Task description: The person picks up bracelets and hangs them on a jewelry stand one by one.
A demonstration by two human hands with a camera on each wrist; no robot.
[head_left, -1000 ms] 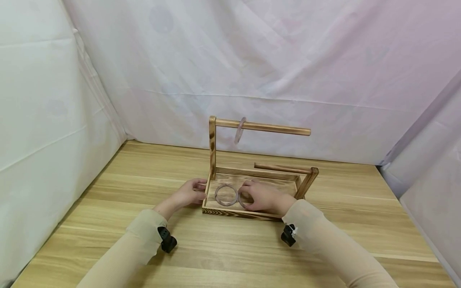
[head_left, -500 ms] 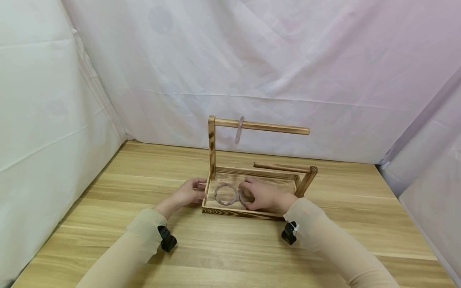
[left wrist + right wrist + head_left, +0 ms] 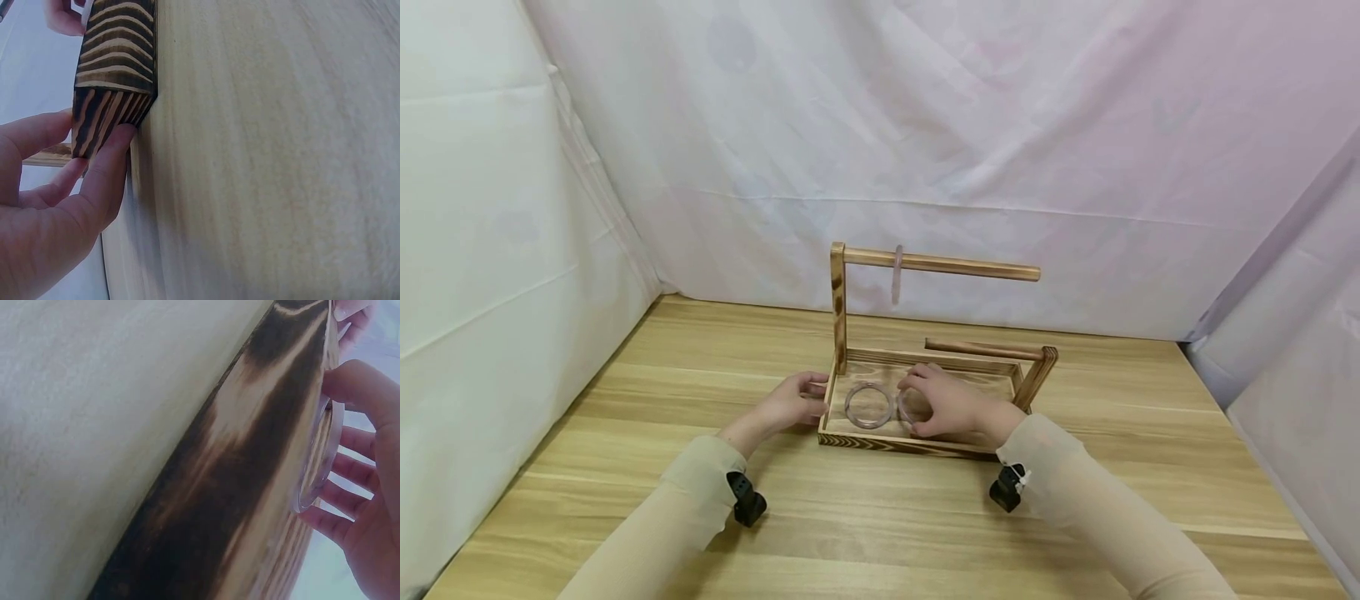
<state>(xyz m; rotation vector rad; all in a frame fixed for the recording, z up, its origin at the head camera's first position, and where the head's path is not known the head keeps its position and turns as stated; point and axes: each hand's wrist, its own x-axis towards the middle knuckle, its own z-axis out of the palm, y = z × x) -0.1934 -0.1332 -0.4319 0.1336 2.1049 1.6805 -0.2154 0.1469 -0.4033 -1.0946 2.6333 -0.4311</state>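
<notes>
A shallow wooden tray point(image 3: 910, 448) carries two rods on posts. Inside it, a translucent pale bangle point(image 3: 868, 426) lies flat at the left. Just right of that is a second bangle point(image 3: 901, 407), partly covered by my right hand point(image 3: 955, 404). The right wrist view has thumb and fingertips spanning this bangle point(image 3: 337, 428) across its rim. A third bangle point(image 3: 897, 285) hangs from the upper rod point(image 3: 973, 266). My left hand point(image 3: 793, 402) is at the tray's left end; in the left wrist view its extended fingers touch the dark-grained end wall point(image 3: 103, 119).
The upper rod rises on a tall post point(image 3: 838, 317) at the tray's left. A lower rod point(image 3: 977, 347) on a slanted post point(image 3: 1037, 379) stands at the right, close to my right wrist. Wood-grain tabletop point(image 3: 865, 517) surrounds the tray, with pale cloth point(image 3: 850, 150) behind.
The second bangle has shifted slightly right with my right hand, leaving a small gap from the left one. The hanging bangle has swung to face more edge-on. My left hand stays put.
</notes>
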